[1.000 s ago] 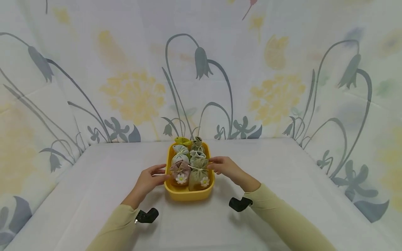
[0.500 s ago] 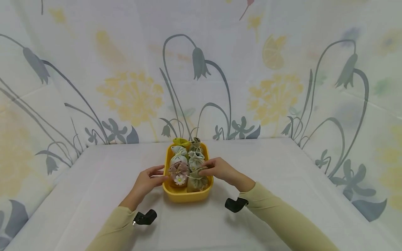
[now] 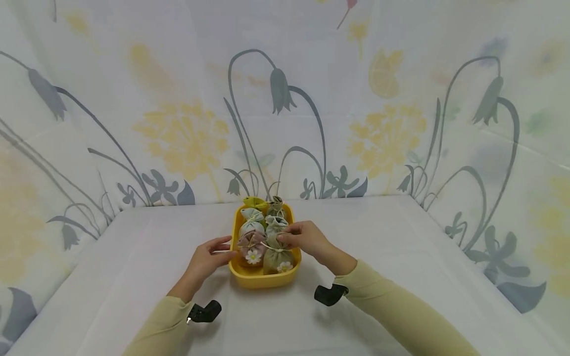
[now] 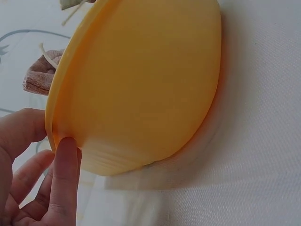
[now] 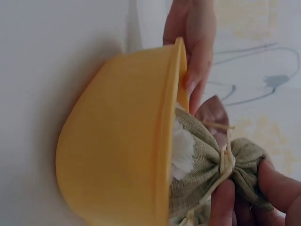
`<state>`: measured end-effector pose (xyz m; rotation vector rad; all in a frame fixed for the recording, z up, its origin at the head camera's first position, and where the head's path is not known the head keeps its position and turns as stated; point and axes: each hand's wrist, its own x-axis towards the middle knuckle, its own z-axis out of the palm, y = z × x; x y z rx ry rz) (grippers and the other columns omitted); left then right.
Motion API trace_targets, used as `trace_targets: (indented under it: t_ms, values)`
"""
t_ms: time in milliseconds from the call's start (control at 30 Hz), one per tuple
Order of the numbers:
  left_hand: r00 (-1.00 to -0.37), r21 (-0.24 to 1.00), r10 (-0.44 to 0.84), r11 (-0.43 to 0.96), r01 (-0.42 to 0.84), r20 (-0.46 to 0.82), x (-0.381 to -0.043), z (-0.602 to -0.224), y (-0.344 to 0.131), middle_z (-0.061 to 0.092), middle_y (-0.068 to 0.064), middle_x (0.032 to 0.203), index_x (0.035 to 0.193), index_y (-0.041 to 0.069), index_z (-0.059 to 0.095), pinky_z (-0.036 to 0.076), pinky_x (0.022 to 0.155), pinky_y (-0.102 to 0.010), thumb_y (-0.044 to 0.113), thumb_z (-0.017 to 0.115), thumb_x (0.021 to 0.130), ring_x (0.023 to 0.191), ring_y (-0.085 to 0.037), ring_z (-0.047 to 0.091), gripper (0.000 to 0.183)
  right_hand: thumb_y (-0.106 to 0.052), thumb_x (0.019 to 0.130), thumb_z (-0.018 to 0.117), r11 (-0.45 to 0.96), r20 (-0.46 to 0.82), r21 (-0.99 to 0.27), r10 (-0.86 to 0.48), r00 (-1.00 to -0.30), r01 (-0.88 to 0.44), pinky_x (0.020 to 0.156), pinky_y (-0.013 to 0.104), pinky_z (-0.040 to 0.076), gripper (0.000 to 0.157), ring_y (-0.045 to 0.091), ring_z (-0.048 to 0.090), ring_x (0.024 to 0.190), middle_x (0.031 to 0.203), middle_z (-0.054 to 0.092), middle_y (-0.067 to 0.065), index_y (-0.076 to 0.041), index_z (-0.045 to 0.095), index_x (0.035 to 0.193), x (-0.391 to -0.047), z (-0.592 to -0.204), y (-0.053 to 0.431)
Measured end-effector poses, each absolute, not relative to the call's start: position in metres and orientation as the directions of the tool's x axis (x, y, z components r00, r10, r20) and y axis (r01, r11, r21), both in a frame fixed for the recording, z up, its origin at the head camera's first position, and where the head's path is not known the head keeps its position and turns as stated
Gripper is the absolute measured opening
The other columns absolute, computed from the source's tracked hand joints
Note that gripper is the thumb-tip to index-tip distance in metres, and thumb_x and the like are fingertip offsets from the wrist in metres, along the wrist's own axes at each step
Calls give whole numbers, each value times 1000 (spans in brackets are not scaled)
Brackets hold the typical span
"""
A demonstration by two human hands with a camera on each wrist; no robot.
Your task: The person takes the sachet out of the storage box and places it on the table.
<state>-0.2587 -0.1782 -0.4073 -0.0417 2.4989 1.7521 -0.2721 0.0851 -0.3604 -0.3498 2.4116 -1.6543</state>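
A yellow plastic tub (image 3: 262, 282) stands on the white-covered table, holding several small drawstring pouches. My left hand (image 3: 209, 259) holds its left rim, thumb over the edge and fingers against the outer wall (image 4: 136, 84). With thumb and fingertips my right hand (image 3: 309, 242) pinches the gathered top of the olive-green pouch (image 3: 277, 259) at the near right. A cream cord ties that pouch, and a white flower (image 5: 182, 150) sits on its front. The pouch's lower part is inside the tub. Beside it lies a dusty-pink pouch (image 3: 251, 242) with its own white flower.
Behind these two are pale pouches (image 3: 252, 216), a lime-green pouch (image 3: 255, 201) and a darker olive one (image 3: 276, 203). A flower-printed cloth (image 3: 191, 138) hangs behind the table (image 3: 369, 222). Each wrist carries a black camera (image 3: 329, 295).
My right hand has moved left from the tub's right rim onto the olive-green pouch's top and now pinches it. The pouch's flower has shifted lower. My left hand stays at the rim.
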Motion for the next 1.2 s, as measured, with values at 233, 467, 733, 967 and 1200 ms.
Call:
trace_targets:
  t_ms: [233, 467, 733, 967, 1200]
  values:
    - [-995, 937, 22, 339, -81, -94, -258, -411, -173, 57, -16, 119, 132, 6, 51, 51, 84, -37, 24, 72, 82, 103, -28, 60, 57, -13, 90, 62, 284, 44, -951, -262, -964, -120, 76, 35, 54, 20, 16, 62, 78, 88, 65, 6, 4, 65, 99, -254, -351, 88]
    - [-996, 941, 12, 330, -78, -87, -259, -414, -174, 58, -15, 118, 131, 6, 52, 52, 82, -36, 24, 73, 81, 100, -26, 61, 56, -13, 90, 61, 234, 114, -956, -251, -961, -175, 75, 33, 54, 19, 17, 61, 78, 86, 65, 6, 4, 65, 98, -241, -342, 92]
    - [-996, 939, 2, 333, -85, -90, -256, -413, -174, 57, -15, 118, 131, 6, 52, 53, 81, -35, 24, 73, 81, 101, -26, 60, 57, -13, 90, 61, 151, 144, -971, -242, -959, -184, 74, 32, 53, 21, 17, 61, 76, 85, 65, 6, 6, 64, 99, -230, -334, 100]
    - [-997, 938, -1, 339, -71, -75, -257, -410, -175, 58, -15, 117, 131, 5, 52, 52, 82, -36, 22, 72, 81, 101, -27, 60, 56, -13, 91, 60, 147, 161, -968, -258, -953, -204, 75, 32, 53, 22, 18, 61, 78, 87, 65, 7, 7, 63, 101, -223, -331, 118]
    - [-997, 938, -8, 337, -78, -80, -257, -408, -175, 58, -16, 117, 131, 6, 52, 52, 83, -36, 22, 72, 82, 100, -27, 60, 56, -13, 93, 58, 147, 175, -967, -217, -960, -210, 75, 31, 54, 26, 17, 63, 76, 88, 65, 9, 10, 61, 103, -219, -333, 143]
